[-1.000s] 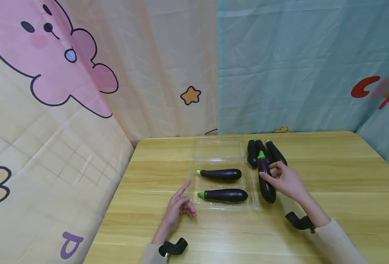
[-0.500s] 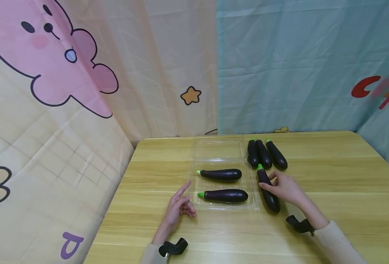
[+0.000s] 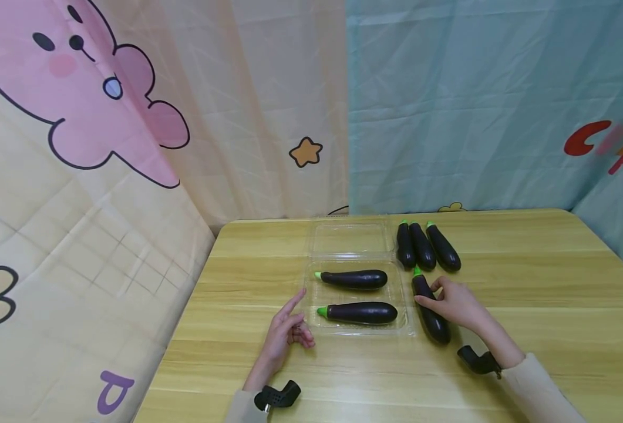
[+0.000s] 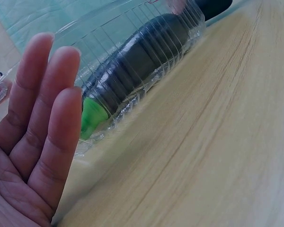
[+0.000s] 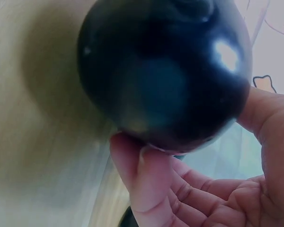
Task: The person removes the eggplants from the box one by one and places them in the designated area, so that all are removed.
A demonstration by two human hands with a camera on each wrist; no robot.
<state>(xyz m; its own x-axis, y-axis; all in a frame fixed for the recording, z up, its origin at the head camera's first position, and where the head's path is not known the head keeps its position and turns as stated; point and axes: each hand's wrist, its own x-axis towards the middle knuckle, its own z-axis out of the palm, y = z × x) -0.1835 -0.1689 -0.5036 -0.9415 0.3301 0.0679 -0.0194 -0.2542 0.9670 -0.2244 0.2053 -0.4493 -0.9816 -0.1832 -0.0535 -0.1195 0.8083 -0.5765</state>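
My right hand [image 3: 456, 302] pinches an eggplant [image 3: 430, 311] between thumb and fingers, just right of a clear plastic clamshell box [image 3: 311, 326]. The rounded end of that eggplant [image 5: 161, 71] fills much of the right wrist view. Two eggplants lie crosswise in the box, a far one [image 3: 353, 279] and a near one [image 3: 364, 313], green stems to the left. At the box's left edge is my left hand [image 3: 285, 335], its index finger pointing along the side. In the left wrist view the left hand's fingers [image 4: 57, 127] are fairly straight beside the ribbed wall and hold nothing.
Three more eggplants [image 3: 422, 247] lie side by side on the wooden table [image 3: 528, 276], behind the right hand. The box's lid [image 3: 350, 239] is folded back flat toward the table's far edge. Printed curtains [image 3: 475, 117] hang behind the table.
My right hand has drawn the held eggplant toward me, away from the three others, and its lower end has swung slightly right. My left hand and the box have stayed in place.
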